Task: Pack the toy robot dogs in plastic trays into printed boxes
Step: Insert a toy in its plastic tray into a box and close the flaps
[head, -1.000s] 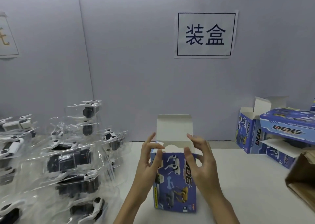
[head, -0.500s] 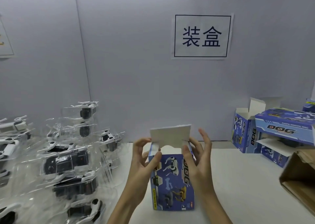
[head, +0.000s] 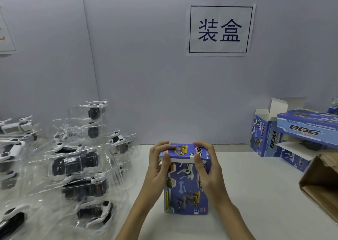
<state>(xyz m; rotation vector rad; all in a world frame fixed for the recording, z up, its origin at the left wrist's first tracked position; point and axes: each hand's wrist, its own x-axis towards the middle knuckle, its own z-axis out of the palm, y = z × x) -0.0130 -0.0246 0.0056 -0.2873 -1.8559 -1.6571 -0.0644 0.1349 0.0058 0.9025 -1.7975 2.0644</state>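
The blue printed cardboard box (head: 185,188) stands upright on the white bench (head: 256,194), long axis vertical, printed front toward the person. Its top flap (head: 180,153) is folded nearly flat over the opening. The left hand (head: 158,164) and right hand (head: 208,168) flank the top corners, fingers (head: 165,158) curled over the flap and thumbs pressing its front edge. Toy robot dogs in clear plastic trays (head: 73,164) are piled at left.
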